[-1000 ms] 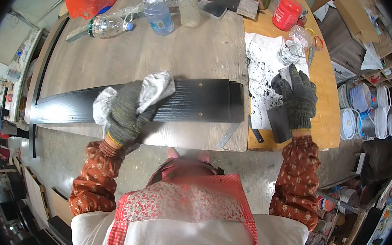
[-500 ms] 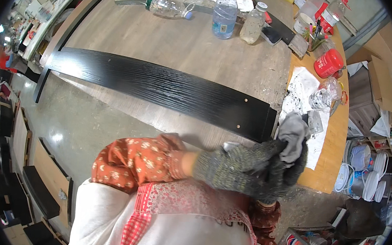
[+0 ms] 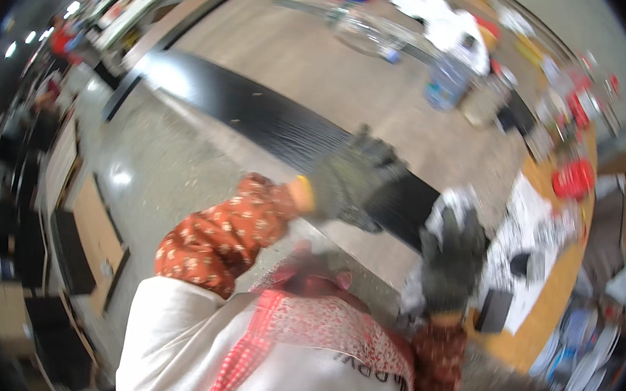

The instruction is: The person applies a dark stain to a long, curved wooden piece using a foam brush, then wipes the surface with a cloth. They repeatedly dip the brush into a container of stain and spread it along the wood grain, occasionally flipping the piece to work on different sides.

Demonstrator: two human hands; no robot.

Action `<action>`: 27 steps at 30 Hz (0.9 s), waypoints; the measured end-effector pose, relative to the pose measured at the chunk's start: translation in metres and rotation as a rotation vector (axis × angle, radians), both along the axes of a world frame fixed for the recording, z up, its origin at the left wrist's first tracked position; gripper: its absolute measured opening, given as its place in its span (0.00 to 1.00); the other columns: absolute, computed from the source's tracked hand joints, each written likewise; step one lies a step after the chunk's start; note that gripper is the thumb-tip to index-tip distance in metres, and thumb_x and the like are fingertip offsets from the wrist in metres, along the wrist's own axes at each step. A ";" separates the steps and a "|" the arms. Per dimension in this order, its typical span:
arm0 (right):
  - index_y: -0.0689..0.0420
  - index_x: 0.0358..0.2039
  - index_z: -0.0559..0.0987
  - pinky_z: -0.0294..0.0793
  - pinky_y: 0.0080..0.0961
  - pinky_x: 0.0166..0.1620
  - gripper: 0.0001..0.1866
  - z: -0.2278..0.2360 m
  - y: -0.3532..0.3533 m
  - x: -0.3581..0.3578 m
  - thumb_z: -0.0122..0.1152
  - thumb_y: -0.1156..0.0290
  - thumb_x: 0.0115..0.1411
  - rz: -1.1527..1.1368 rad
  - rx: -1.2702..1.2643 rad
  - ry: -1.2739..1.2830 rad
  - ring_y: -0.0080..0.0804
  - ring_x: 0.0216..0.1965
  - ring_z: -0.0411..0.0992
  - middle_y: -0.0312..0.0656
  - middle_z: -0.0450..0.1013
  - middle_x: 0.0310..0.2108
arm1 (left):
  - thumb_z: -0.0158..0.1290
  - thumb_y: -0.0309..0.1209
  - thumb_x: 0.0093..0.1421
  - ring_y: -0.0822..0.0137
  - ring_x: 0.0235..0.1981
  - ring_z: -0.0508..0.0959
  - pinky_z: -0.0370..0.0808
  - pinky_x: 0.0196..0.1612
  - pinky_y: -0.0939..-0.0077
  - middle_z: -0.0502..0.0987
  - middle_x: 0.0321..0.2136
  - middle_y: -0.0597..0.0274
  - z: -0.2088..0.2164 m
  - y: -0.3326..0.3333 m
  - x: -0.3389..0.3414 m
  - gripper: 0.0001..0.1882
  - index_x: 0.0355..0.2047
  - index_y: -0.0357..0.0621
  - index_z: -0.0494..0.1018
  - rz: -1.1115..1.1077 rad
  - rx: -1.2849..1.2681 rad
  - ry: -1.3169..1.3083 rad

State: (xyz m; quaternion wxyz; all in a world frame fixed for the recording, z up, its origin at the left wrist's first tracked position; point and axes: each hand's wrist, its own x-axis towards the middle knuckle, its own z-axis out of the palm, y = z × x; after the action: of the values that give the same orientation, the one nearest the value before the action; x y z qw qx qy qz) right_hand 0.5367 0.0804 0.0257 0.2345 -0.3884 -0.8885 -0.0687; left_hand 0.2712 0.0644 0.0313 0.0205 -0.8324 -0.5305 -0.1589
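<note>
Our gloved left hand (image 3: 352, 180) rests spread on the long black board (image 3: 260, 119) lying across the workbench (image 3: 325, 68); our right hand (image 3: 452, 258) clutches a grey rag (image 3: 454, 205) beside its end. Wiping appears unfinished.

plank (image 3: 260, 119) across table (image 3: 303, 59) | left hand (image 3: 352, 180) on plank | right hand (image 3: 452, 258) right of it, holding cloth (image 3: 454, 205) | bottles (image 3: 445, 80) behind

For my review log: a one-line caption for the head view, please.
Gloved left hand on a long black board; gloved right hand holding a pale rag.
</note>
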 end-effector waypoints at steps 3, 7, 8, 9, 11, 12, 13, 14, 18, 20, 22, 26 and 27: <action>0.59 0.54 0.76 0.66 0.47 0.57 0.20 -0.012 -0.028 0.025 0.58 0.66 0.63 -0.060 -0.167 0.102 0.59 0.57 0.66 0.60 0.65 0.59 | 0.64 0.60 0.38 0.45 0.58 0.67 0.52 0.67 0.41 0.68 0.53 0.45 -0.004 -0.001 -0.008 0.53 0.60 0.43 0.63 0.006 -0.010 0.012; 0.65 0.51 0.77 0.68 0.42 0.56 0.16 0.026 -0.046 0.001 0.52 0.70 0.67 -0.273 -0.252 0.286 0.53 0.58 0.68 0.58 0.71 0.54 | 0.67 0.56 0.35 0.43 0.59 0.66 0.50 0.67 0.38 0.65 0.56 0.45 -0.016 0.005 -0.017 0.53 0.60 0.45 0.63 -0.067 -0.048 -0.051; 0.66 0.50 0.77 0.67 0.42 0.57 0.16 0.053 -0.048 -0.024 0.51 0.70 0.67 -0.349 -0.288 0.405 0.53 0.58 0.67 0.58 0.71 0.54 | 0.68 0.55 0.34 0.42 0.59 0.65 0.50 0.67 0.38 0.65 0.57 0.45 -0.018 0.004 -0.028 0.53 0.60 0.46 0.63 -0.104 -0.041 -0.051; 0.67 0.51 0.77 0.67 0.42 0.58 0.16 0.068 -0.043 -0.036 0.52 0.71 0.66 -0.281 -0.122 0.390 0.53 0.57 0.68 0.58 0.71 0.54 | 0.68 0.55 0.35 0.42 0.60 0.64 0.49 0.68 0.38 0.65 0.57 0.45 -0.018 -0.002 -0.036 0.53 0.61 0.46 0.63 -0.132 -0.029 -0.069; 0.68 0.53 0.75 0.64 0.39 0.61 0.17 0.082 -0.036 -0.070 0.52 0.73 0.67 -0.245 0.054 0.374 0.50 0.58 0.67 0.57 0.71 0.55 | 0.67 0.54 0.37 0.40 0.63 0.61 0.47 0.69 0.38 0.64 0.59 0.45 -0.013 -0.006 -0.073 0.52 0.62 0.47 0.63 -0.231 -0.007 -0.097; 0.67 0.54 0.74 0.64 0.37 0.61 0.18 0.080 -0.034 -0.084 0.52 0.72 0.67 -0.255 0.037 0.350 0.47 0.58 0.67 0.55 0.70 0.56 | 0.67 0.54 0.37 0.41 0.63 0.61 0.47 0.69 0.39 0.64 0.59 0.45 -0.008 -0.009 -0.106 0.52 0.62 0.48 0.63 -0.199 -0.041 -0.072; 0.67 0.56 0.72 0.63 0.35 0.61 0.19 0.076 -0.032 -0.096 0.51 0.71 0.68 -0.263 0.018 0.324 0.44 0.58 0.67 0.53 0.70 0.57 | 0.68 0.53 0.37 0.42 0.63 0.61 0.47 0.69 0.40 0.64 0.59 0.46 -0.001 -0.016 -0.151 0.52 0.63 0.49 0.63 -0.163 -0.073 -0.049; 0.67 0.58 0.71 0.63 0.33 0.62 0.20 0.069 -0.029 -0.108 0.51 0.71 0.69 -0.267 -0.007 0.304 0.42 0.58 0.67 0.51 0.69 0.58 | 0.68 0.53 0.38 0.43 0.63 0.61 0.47 0.70 0.40 0.64 0.60 0.46 0.006 -0.025 -0.200 0.52 0.63 0.50 0.63 -0.122 -0.109 -0.019; 0.59 0.59 0.73 0.63 0.44 0.62 0.23 -0.003 -0.015 -0.147 0.51 0.60 0.68 -0.455 -0.094 0.025 0.53 0.62 0.63 0.57 0.63 0.62 | 0.68 0.53 0.37 0.47 0.62 0.63 0.48 0.69 0.41 0.66 0.57 0.47 0.003 -0.057 -0.367 0.52 0.62 0.50 0.63 0.011 -0.129 0.048; 0.56 0.59 0.73 0.63 0.46 0.62 0.24 -0.015 -0.016 -0.171 0.54 0.58 0.66 -0.447 -0.106 0.005 0.56 0.62 0.62 0.58 0.62 0.62 | 0.67 0.53 0.36 0.48 0.59 0.66 0.53 0.66 0.44 0.68 0.55 0.48 -0.008 -0.068 -0.397 0.49 0.59 0.49 0.66 0.056 -0.037 0.016; 0.56 0.58 0.73 0.63 0.46 0.62 0.25 -0.002 -0.029 -0.243 0.57 0.60 0.63 -0.327 -0.166 0.032 0.56 0.62 0.61 0.58 0.62 0.62 | 0.64 0.52 0.36 0.51 0.54 0.70 0.63 0.59 0.49 0.70 0.52 0.50 -0.013 -0.066 -0.389 0.43 0.53 0.46 0.69 0.068 0.111 0.005; 0.56 0.62 0.69 0.60 0.46 0.63 0.30 0.003 -0.027 -0.434 0.62 0.68 0.58 0.279 -0.305 -0.081 0.58 0.62 0.60 0.58 0.63 0.61 | 0.59 0.43 0.47 0.54 0.49 0.75 0.70 0.55 0.55 0.74 0.46 0.52 -0.062 -0.078 -0.416 0.27 0.46 0.45 0.73 0.006 0.243 -0.065; 0.55 0.62 0.68 0.60 0.46 0.63 0.31 0.016 -0.029 -0.451 0.63 0.68 0.57 0.259 -0.354 -0.145 0.58 0.62 0.61 0.59 0.63 0.61 | 0.60 0.44 0.46 0.53 0.50 0.75 0.70 0.55 0.54 0.75 0.46 0.51 -0.060 -0.086 -0.436 0.28 0.46 0.44 0.74 0.037 0.216 -0.157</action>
State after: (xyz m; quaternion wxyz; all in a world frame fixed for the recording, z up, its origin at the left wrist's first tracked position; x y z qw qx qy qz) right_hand 0.0854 0.0517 0.0413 0.1053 -0.3003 -0.9436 0.0913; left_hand -0.1650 -0.0217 -0.0283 0.0712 -0.8005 -0.5254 -0.2794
